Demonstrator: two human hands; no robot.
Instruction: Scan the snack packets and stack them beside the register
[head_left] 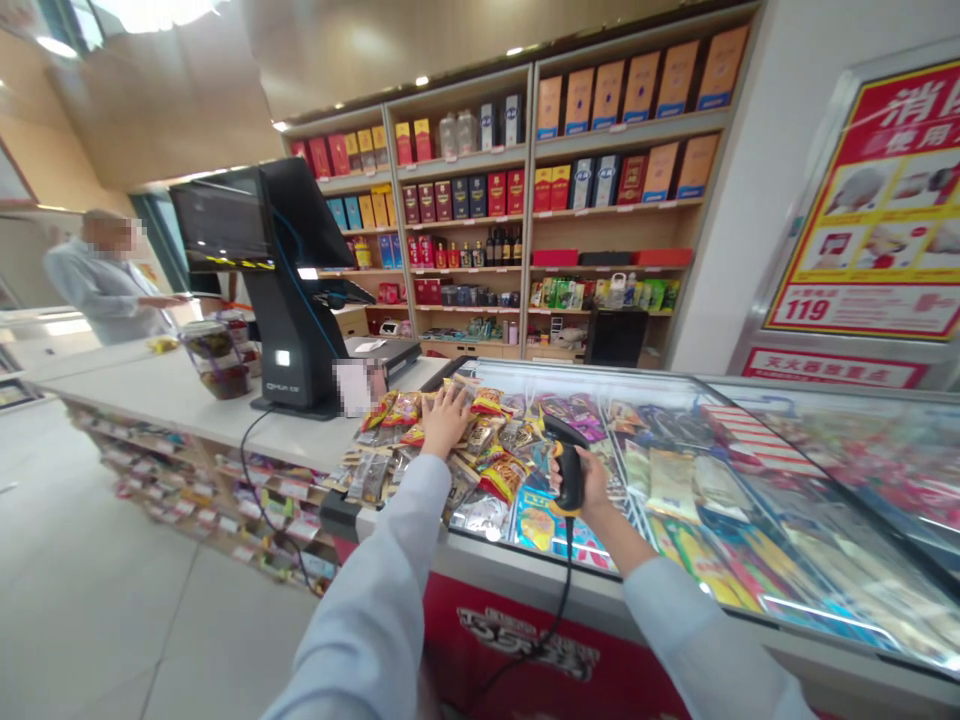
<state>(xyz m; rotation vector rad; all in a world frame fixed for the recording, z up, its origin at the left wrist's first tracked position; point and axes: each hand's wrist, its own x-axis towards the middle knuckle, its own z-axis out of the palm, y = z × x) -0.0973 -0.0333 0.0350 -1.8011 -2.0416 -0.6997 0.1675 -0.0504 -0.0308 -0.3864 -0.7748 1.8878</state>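
Note:
My left hand [445, 420] lies with spread fingers on a heap of small snack packets [501, 474], some red and yellow, others clear with dark contents. The heap rests on the left end of a glass-topped freezer [637, 590]. In my right hand [592, 482] is a black and yellow barcode scanner [571, 478], gripped by its handle and held upright over the glass. A dark cord [564, 590] hangs from the scanner's base down the freezer's red front. The scanner is apart from the packets, just to their right.
To the left, a checkout terminal [289, 300] stands on a white counter [187, 400], beside stacked tubs [214, 360]. A person [109, 275] is behind the counter's far end. Shelves of boxed bottles [465, 195] line the back. Bagged goods [675, 485] show through the freezer's glass.

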